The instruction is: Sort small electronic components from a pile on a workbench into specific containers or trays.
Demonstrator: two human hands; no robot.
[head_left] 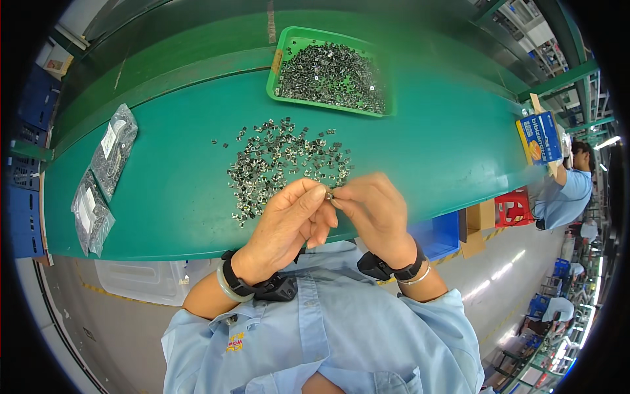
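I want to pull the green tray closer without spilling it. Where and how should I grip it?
I'd take the tray by its two raised short ends, one hand on each, coming from the near side. It is wide, open-topped and loaded with loose parts, so holding both ends should keep it level. Its right end looks blurred.

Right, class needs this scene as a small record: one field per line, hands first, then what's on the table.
Left hand: fingertips on a small part
Right hand: fingertips at the same part
Pile: loose parts on green table
Tray: green, holds many parts, beyond pile
Bags: two, clear, filled, at left
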